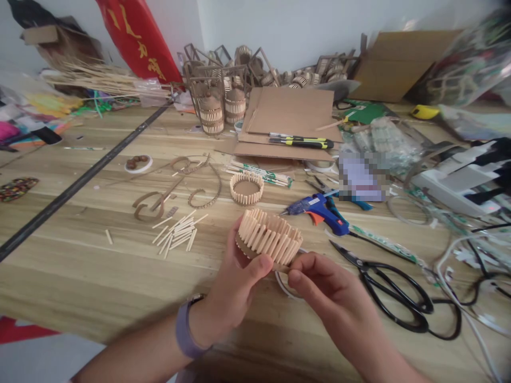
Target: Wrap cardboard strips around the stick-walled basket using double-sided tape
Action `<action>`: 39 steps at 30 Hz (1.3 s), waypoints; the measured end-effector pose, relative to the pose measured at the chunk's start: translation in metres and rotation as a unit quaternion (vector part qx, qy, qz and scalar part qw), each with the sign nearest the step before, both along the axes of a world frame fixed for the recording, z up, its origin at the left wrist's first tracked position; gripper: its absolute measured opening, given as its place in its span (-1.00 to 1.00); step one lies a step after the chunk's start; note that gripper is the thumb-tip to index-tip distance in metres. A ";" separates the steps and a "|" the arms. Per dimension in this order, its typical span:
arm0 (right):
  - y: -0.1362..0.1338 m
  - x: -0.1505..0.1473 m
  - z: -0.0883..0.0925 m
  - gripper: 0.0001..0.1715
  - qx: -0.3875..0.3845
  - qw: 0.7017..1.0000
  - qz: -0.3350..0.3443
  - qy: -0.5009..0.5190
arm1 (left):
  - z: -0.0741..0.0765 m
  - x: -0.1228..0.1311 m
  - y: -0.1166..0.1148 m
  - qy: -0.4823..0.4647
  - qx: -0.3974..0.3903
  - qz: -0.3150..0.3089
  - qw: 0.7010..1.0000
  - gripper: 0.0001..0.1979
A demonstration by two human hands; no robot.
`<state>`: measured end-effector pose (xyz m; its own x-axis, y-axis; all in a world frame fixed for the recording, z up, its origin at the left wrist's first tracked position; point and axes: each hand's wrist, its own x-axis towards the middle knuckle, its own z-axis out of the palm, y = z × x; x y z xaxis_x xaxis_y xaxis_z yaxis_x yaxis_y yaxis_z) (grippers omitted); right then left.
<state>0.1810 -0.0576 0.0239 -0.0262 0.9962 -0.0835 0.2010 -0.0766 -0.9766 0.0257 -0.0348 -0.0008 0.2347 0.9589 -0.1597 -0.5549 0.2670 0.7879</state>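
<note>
Ring (269, 236), one: pale wooden sticks, square-cut, ranked side by side into an uneven fence; smooth brown band (282, 268) about the foot. Held tilted above the table (120, 287), long axis running from upper left to lower right, so that the lower end points at the right hand (331, 282).

Left hand (235, 282), one: wrapped about the ring's near side, thumb pressed to the band. Right hand: thumb and forefinger pinching the band at the ring's lower right; the nearer to that end.

Second ring (245, 201), one: round, cardboard-floored, beyond the first. Glue gun (319, 208), one: blue plastic. Scissors (365, 266), one: black, looped handles. Loose sticks (181, 233): a heap, left.
</note>
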 end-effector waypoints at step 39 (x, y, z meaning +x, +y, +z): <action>0.005 -0.008 -0.015 -0.11 0.010 0.986 0.041 0.158 | -0.001 0.001 -0.006 0.059 0.077 0.006 0.995 -0.06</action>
